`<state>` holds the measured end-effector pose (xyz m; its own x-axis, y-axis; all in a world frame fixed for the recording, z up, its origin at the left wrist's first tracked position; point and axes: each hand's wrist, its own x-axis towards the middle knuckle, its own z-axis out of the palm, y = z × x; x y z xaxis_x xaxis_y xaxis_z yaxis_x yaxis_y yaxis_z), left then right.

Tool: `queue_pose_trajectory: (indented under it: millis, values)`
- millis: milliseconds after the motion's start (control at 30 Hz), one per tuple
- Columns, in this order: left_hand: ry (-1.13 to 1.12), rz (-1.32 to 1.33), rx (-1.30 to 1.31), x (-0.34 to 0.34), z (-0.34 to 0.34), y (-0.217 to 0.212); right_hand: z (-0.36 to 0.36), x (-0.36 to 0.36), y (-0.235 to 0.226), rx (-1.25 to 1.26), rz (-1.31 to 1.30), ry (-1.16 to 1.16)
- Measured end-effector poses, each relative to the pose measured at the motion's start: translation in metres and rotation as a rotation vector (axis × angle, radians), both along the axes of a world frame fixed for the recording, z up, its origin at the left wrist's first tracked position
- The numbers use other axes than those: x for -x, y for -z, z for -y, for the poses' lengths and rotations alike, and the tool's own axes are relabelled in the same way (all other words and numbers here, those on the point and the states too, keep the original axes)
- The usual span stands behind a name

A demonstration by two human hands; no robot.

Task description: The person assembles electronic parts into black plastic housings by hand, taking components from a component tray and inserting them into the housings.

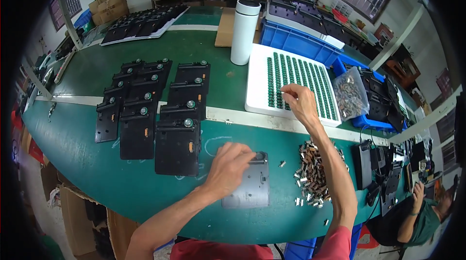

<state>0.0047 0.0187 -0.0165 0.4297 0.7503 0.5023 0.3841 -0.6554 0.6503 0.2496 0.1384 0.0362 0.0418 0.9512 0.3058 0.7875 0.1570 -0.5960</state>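
A single dark plastic panel [247, 192] lies flat on the green table in front of me. My left hand [227, 170] is closed at its upper left edge, fingertips beside a round recess near the top. To the right, a white tray [257, 100] carries rows of small green parts [296, 78]. My right hand [302, 102] hovers over the tray's front rows, thumb and forefinger drawn together. Whether a part sits between those fingertips is too small to make out.
Overlapping black panels [177, 138] with round parts lie at left. Loose small metal-and-brown parts [313, 172] form a pile under my right forearm. A white bottle [244, 34], a clear bag of parts [350, 94] and blue bins [301, 41] stand around the tray. Another person [422, 221] sits far right.
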Motion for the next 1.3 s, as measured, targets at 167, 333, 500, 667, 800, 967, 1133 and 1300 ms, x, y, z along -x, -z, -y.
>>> queue_pose_trajectory:
  millis: [167, 333, 500, 667, 800, 967, 1133, 1300]
  values:
    - [-0.03, -0.023, -0.007, 0.006, 0.0, 0.005, -0.084, 0.013, 0.02, -0.104, 0.037, 0.026]
    - [-0.01, -0.03, 0.027, 0.005, 0.004, 0.001, -0.163, 0.003, 0.037, -0.18, 0.209, 0.135]
    - [0.03, -0.04, 0.085, 0.005, 0.005, -0.001, -0.214, -0.018, 0.057, -0.028, 0.258, 0.081]
    - [0.022, -0.028, 0.125, 0.003, 0.006, 0.001, -0.21, -0.017, 0.028, 0.157, 0.096, 0.009]
    - [0.021, -0.043, 0.127, 0.003, 0.004, 0.0, -0.212, -0.02, 0.027, 0.22, 0.024, -0.081]
    - [0.023, -0.047, 0.134, 0.002, 0.005, 0.002, -0.223, -0.027, 0.042, 0.169, -0.057, 0.021]
    - [0.02, -0.046, 0.12, 0.001, 0.008, 0.003, -0.215, -0.045, 0.038, 0.224, -0.538, -0.011]
    - [0.053, 0.006, 0.077, -0.001, 0.004, 0.005, -0.17, -0.041, 0.034, 0.055, -0.734, -0.039]
